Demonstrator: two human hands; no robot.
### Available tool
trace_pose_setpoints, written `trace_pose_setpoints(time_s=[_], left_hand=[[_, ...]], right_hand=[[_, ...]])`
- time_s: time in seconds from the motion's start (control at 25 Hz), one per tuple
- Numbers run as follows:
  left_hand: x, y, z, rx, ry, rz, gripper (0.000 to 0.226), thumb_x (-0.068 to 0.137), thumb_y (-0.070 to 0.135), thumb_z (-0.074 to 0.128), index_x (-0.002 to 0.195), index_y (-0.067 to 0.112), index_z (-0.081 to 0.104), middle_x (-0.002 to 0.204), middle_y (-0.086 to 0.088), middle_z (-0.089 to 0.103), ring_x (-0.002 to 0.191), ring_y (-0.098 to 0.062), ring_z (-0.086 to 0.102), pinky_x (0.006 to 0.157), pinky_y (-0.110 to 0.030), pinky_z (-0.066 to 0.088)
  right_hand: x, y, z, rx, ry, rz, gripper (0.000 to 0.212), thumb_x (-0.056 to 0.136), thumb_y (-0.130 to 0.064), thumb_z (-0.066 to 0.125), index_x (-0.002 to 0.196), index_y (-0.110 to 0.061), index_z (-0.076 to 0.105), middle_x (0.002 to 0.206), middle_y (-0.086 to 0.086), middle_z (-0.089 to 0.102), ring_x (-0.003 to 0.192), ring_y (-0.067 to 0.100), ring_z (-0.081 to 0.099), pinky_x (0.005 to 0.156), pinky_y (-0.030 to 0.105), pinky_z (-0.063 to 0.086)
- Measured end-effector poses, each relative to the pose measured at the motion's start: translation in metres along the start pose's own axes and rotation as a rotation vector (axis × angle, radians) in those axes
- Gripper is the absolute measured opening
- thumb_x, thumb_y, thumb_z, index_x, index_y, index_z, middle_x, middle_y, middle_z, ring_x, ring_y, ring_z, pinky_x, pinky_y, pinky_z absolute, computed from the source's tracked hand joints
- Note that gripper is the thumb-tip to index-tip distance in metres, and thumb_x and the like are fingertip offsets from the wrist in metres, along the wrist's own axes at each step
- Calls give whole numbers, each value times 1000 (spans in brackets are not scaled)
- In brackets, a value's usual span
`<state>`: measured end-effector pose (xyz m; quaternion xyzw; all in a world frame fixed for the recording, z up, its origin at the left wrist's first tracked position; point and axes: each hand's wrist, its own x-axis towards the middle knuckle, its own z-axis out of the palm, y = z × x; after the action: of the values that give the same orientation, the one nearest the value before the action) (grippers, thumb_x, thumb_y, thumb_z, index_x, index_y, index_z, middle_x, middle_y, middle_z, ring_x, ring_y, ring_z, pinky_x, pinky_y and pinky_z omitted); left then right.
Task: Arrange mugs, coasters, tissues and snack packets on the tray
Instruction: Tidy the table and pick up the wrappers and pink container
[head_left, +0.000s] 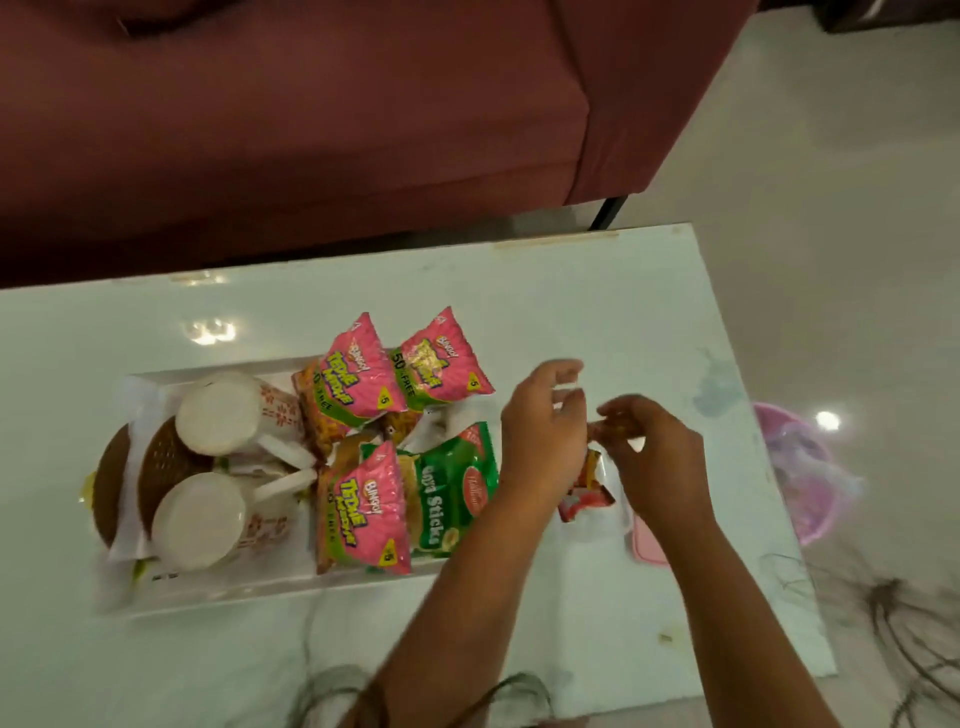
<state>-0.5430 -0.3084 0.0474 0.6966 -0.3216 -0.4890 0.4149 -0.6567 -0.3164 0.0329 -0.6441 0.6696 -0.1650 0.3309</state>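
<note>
White rectangular tray (234, 587) holds white ceramic mugs (218, 415), pink and green snack packets (358, 384) — right hand (660, 467) pinches small red packet (587, 488) just beside it; left hand (540, 431) grip — can't tell.

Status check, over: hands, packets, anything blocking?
Right hand pinches red packet, off tray; left hand grip unclear. Four packets, two mugs on tray. Nothing blocking.
</note>
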Motion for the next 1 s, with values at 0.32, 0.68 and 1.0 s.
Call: trace_pose_setpoints(time_s=[0.32, 0.68, 1.0], left_hand=[[-58, -45, 31, 92, 168, -47, 35, 92, 3, 50, 122, 18, 59, 122, 2, 55, 104, -5, 50, 91, -15, 46], [-90, -60, 45, 127, 143, -135, 53, 94, 5, 49, 143, 21, 35, 147, -1, 37, 127, -9, 39, 100, -20, 33], [-91, -54, 42, -116, 172, -346, 59, 96, 15, 49, 147, 29, 25, 155, -6, 28, 139, -23, 34, 111, -38, 32]], right_hand=[[-36, 34, 0, -112, -15, -90, 25, 89, -7, 56, 105, -18, 70, 102, 2, 73, 91, 22, 66, 83, 21, 43], [-60, 97, 4, -357, -108, 344, 81, 68, -57, 71, 133, -27, 32, 144, 11, 33, 129, 40, 36, 94, 50, 45], [-49, 92, -11, 5, -50, 380, 66, 67, -44, 74, 118, -16, 41, 117, 9, 55, 107, 33, 55, 86, 41, 49]])
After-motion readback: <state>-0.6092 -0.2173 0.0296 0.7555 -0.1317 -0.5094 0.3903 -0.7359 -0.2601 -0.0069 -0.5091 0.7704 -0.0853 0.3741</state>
